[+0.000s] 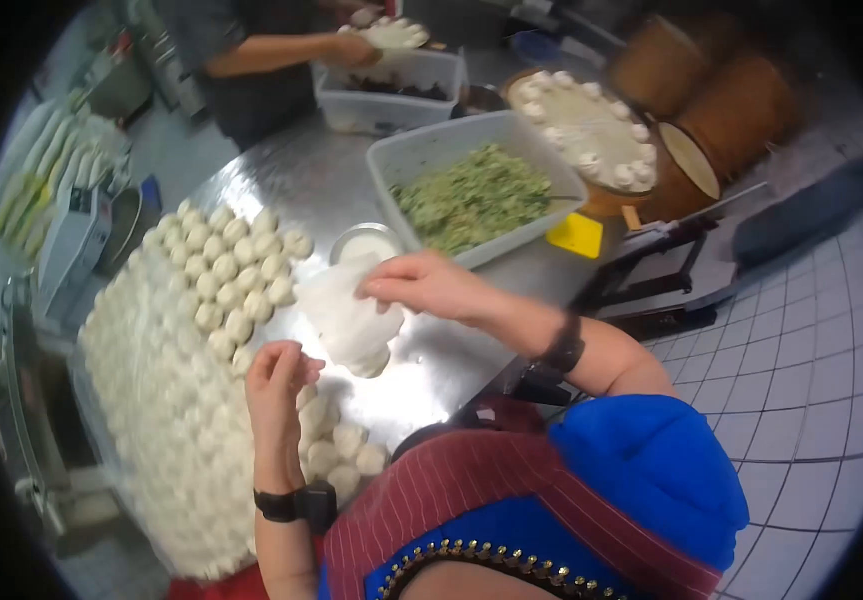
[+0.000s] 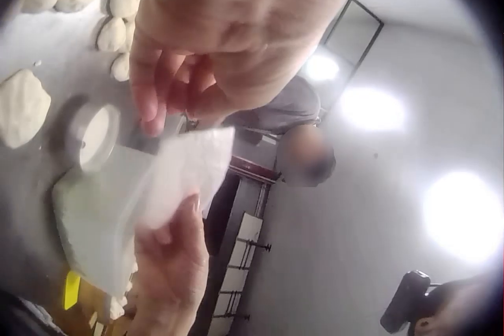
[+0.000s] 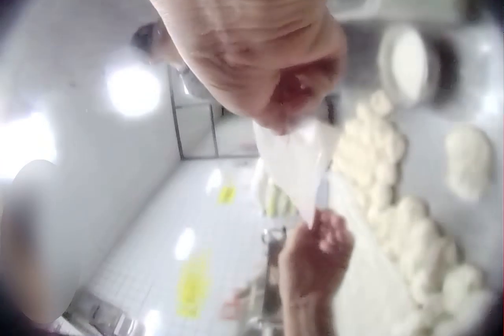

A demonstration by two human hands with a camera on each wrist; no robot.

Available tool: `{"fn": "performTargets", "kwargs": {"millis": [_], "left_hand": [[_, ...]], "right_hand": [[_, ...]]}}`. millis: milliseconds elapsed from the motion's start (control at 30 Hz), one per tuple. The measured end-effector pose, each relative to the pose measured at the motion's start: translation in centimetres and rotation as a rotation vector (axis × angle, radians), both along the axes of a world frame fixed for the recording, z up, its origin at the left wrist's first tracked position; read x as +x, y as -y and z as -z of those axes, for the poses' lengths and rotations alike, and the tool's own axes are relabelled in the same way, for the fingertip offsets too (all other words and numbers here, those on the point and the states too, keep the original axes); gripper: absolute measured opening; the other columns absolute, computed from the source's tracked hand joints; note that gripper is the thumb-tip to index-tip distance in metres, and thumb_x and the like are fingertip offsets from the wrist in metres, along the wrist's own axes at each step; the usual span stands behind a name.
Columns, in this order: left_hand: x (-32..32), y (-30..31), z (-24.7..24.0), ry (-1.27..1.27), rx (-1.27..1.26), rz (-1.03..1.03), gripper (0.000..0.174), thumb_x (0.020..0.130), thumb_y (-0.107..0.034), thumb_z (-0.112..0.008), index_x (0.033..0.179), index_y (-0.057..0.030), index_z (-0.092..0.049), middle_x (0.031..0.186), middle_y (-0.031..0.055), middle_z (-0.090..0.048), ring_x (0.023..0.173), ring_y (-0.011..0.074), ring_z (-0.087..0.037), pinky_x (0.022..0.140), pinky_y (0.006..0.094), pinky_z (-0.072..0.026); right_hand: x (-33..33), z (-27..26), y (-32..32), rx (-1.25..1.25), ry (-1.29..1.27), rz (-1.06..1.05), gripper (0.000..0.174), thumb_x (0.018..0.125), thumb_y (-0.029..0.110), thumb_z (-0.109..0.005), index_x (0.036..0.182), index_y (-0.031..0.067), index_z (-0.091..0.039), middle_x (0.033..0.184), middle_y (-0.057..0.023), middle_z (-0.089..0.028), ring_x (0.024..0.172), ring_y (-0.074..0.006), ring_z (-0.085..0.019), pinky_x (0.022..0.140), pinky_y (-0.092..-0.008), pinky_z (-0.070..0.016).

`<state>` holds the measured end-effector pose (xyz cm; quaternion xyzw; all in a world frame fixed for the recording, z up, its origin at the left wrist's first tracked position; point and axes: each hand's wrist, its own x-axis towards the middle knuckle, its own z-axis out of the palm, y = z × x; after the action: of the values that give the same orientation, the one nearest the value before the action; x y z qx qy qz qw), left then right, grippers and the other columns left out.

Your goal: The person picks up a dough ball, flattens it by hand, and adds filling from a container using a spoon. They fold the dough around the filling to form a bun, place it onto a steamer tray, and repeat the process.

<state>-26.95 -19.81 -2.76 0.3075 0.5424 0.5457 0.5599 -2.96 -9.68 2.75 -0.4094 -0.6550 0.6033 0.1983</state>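
My right hand (image 1: 417,285) pinches a thin white sheet (image 1: 347,305), limp and stretched-looking like dough, which hangs over the steel table. In the left wrist view the right thumb (image 2: 194,204) lies against this sheet. My left hand (image 1: 277,375) is raised just left of the sheet, fingers loosely bent, with a small gap to it in the head view. Below the sheet's near edge, a pale dough piece (image 1: 372,365) partly shows. A small round bowl with white contents (image 1: 367,243) stands just beyond the sheet.
Rows of dough balls (image 1: 232,265) fill the left, many under clear plastic (image 1: 152,370). A tub of chopped green filling (image 1: 477,195) stands ahead, beside a yellow scraper (image 1: 577,235). Pleated buns ring a round tray (image 1: 582,130). Another person's arm (image 1: 282,52) works over a second tub (image 1: 387,95).
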Motion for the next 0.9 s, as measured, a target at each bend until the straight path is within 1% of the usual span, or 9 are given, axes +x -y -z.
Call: {"fn": "performTargets", "kwargs": {"millis": [100,300,367,433,467,533,667,733,900], "left_hand": [[1.8,-1.2,-0.2,0.02,-0.009,-0.038,0.013,0.091,-0.014,-0.059,0.097,-0.0026,-0.059,0.078,0.0047,-0.061,0.073,0.0176,-0.065,0.064,0.0252,-0.0495],[4.0,-3.2,0.6,-0.089,-0.076,-0.168,0.018,0.092,-0.015,-0.059,0.108,-0.0059,-0.059,0.079,0.0034,-0.061,0.072,0.0171,-0.065,0.062,0.0249,-0.0509],[5.1,-3.9,0.8,-0.112,-0.12,-0.264,0.023,0.09,-0.015,-0.06,0.11,-0.0049,-0.056,0.08,0.0039,-0.06,0.073,0.018,-0.064,0.063,0.0249,-0.0508],[6.9,-5.1,1.2,-0.13,-0.151,-0.334,0.024,0.089,-0.015,-0.06,0.111,-0.0039,-0.055,0.081,0.0047,-0.059,0.074,0.0189,-0.063,0.064,0.0247,-0.0507],[7.4,-5.1,1.3,-0.09,-0.136,-0.4,0.025,0.089,-0.015,-0.061,0.111,-0.0045,-0.056,0.081,0.0041,-0.059,0.075,0.0186,-0.063,0.064,0.0246,-0.0507],[9.0,-6.0,1.3,-0.045,-0.14,-0.466,0.025,0.089,-0.015,-0.062,0.111,-0.0051,-0.056,0.081,0.0036,-0.06,0.076,0.0182,-0.063,0.064,0.0245,-0.0506],[13.2,-7.6,-0.4,-0.058,-0.085,-0.521,0.024,0.089,-0.014,-0.062,0.11,-0.0062,-0.056,0.083,0.0033,-0.061,0.078,0.0175,-0.063,0.068,0.0245,-0.0505],[14.6,-8.3,-1.2,-0.13,-0.063,-0.548,0.022,0.09,-0.014,-0.062,0.109,-0.0056,-0.056,0.083,0.0032,-0.061,0.079,0.0169,-0.063,0.068,0.0239,-0.0506],[15.5,-9.1,-2.4,-0.169,-0.045,-0.536,0.022,0.09,-0.014,-0.061,0.11,-0.0049,-0.056,0.085,0.0032,-0.061,0.08,0.0163,-0.062,0.07,0.0245,-0.0505]], "right_hand": [[6.3,-1.6,-3.3,0.126,-0.063,0.322,0.023,0.092,0.024,-0.058,0.105,0.008,-0.068,0.087,0.0021,-0.065,0.065,-0.0022,-0.051,0.055,-0.0179,-0.041],[22.8,-1.8,-14.4,0.46,-0.206,0.805,0.029,0.093,0.021,-0.057,0.112,0.0006,-0.064,0.088,-0.0036,-0.065,0.074,-0.0068,-0.059,0.066,-0.0207,-0.0485],[30.2,0.4,-20.0,0.674,0.202,0.947,0.029,0.091,0.024,-0.056,0.11,0.003,-0.065,0.086,-0.0073,-0.067,0.076,-0.0134,-0.062,0.068,-0.0269,-0.0496],[36.8,2.8,-24.7,0.905,0.638,1.01,0.03,0.091,0.028,-0.053,0.109,0.0078,-0.067,0.087,-0.0134,-0.068,0.081,-0.026,-0.065,0.073,-0.0356,-0.0497],[39.0,3.5,-26.0,0.873,0.635,1.009,0.03,0.091,0.028,-0.053,0.109,0.0078,-0.067,0.087,-0.0134,-0.068,0.081,-0.026,-0.065,0.073,-0.0356,-0.0497],[43.2,4.1,-28.6,0.906,0.78,1.042,0.031,0.092,0.027,-0.045,0.104,0.0071,-0.065,0.095,-0.0178,-0.066,0.091,-0.0347,-0.062,0.078,-0.0452,-0.0481],[47.6,7.4,-33.6,0.829,1.013,0.897,0.027,0.091,0.02,-0.044,0.102,0.0061,-0.065,0.093,-0.0181,-0.066,0.089,-0.0345,-0.063,0.078,-0.0451,-0.0485],[48.3,10.3,-34.2,0.781,1.286,0.582,0.023,0.089,0.017,-0.045,0.1,0.0079,-0.063,0.098,-0.0193,-0.064,0.094,-0.0351,-0.061,0.083,-0.0443,-0.0475],[48.3,11.7,-32.4,0.712,1.251,0.345,0.027,0.091,0.014,-0.042,0.11,0.0071,-0.059,0.106,-0.0194,-0.06,0.1,-0.0348,-0.059,0.085,-0.043,-0.0476]]}}
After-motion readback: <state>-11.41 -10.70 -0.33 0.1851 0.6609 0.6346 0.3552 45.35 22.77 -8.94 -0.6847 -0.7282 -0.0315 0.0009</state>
